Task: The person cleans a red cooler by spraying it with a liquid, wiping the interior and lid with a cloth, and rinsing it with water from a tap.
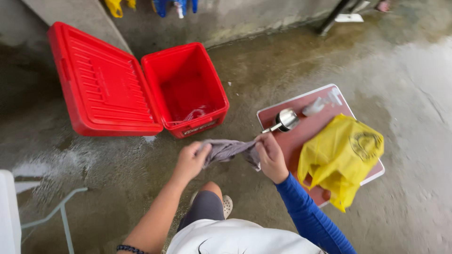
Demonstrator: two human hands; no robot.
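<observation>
Grey cloth (229, 149) stretches between your hands: left hand (189, 161) and right hand (270, 155) each pinch an end in a closed grip, red cooler (186, 89) beyond them.

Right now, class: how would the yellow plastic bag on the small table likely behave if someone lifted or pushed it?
The yellow plastic bag looks thin and crumpled, so it would probably flop and change shape when lifted. It bulges, so it likely holds something, though its weight cannot be judged. One corner hangs over the table edge, so a push might slide it off.
</observation>
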